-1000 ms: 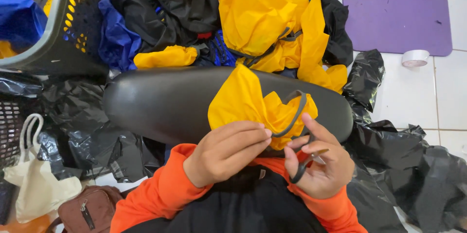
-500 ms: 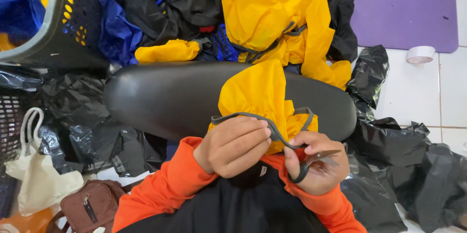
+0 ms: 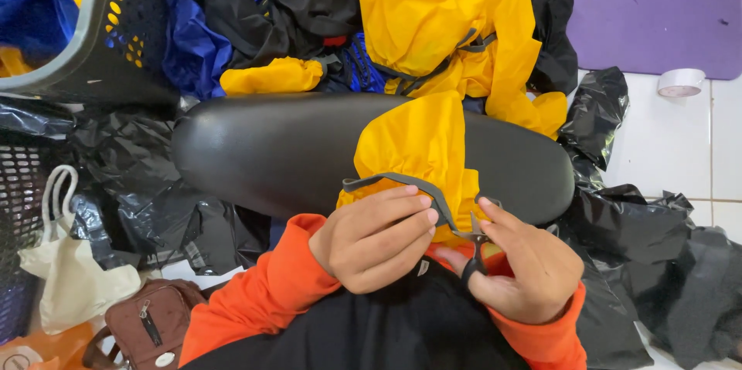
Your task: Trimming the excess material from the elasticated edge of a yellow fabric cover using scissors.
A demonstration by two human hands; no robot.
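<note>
A yellow fabric bag (image 3: 421, 146) with a grey strap (image 3: 402, 182) lies over a black padded seat (image 3: 270, 153). My left hand (image 3: 375, 238) pinches the yellow bag and its strap at the near edge of the seat. My right hand (image 3: 525, 265) holds small black-handled scissors (image 3: 473, 250), with the blades at the strap beside my left fingertips. Both arms wear orange sleeves.
A heap of yellow, black and blue fabric (image 3: 371, 22) lies beyond the seat. A dark plastic basket (image 3: 93, 30) stands at the left. Black plastic bags (image 3: 657, 262) lie at the right, a purple mat (image 3: 657, 6) and a tape roll (image 3: 680, 81) on white tiles. A cream tote (image 3: 69, 277) and a brown pouch (image 3: 143, 323) sit at lower left.
The grey strap has been pulled out across the bag by my left hand. My right hand has brought the scissors up to the strap.
</note>
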